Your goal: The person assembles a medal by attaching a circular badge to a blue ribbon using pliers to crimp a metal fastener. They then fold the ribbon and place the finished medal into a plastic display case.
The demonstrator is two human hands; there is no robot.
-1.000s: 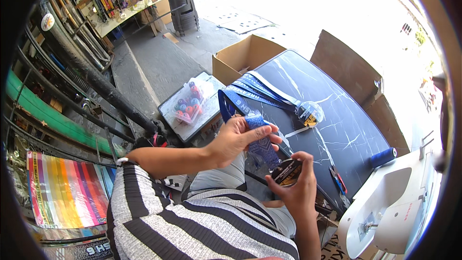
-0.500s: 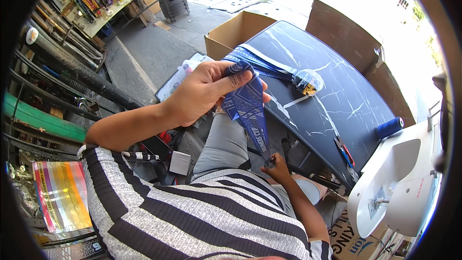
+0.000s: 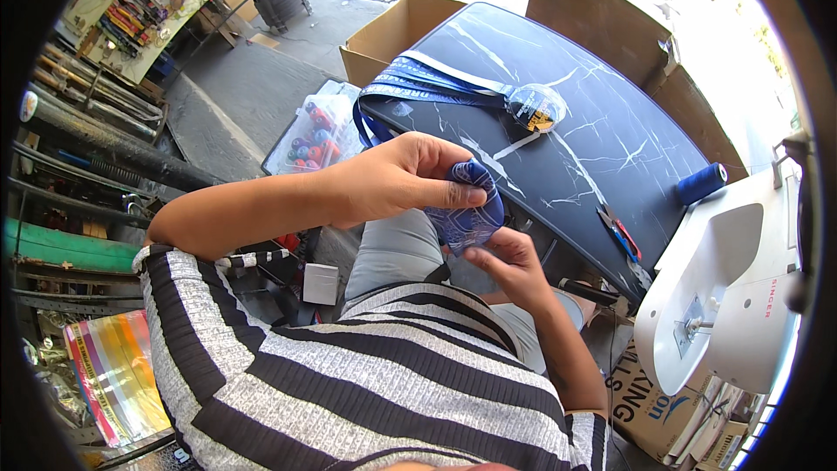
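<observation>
A blue printed ribbon hangs folded between my two hands, over my lap. Its upper part is pinched between the thumb and fingers of my left hand. My right hand closes its thumb and fingers on the lower end. On the dark marbled table lie several blue lanyard ribbons, joined to a round, clear medal. Red-and-blue-handled scissors rest near the table's right edge.
A white sewing machine stands at the right, with a blue thread spool beside it. A clear plastic case of small coloured pieces is left of the table. Cardboard boxes stand beyond; metal racks line the left.
My left hand has come down and slightly right with the ribbon. My right hand has risen from my lap to the ribbon's lower end. The view has shifted a little.
</observation>
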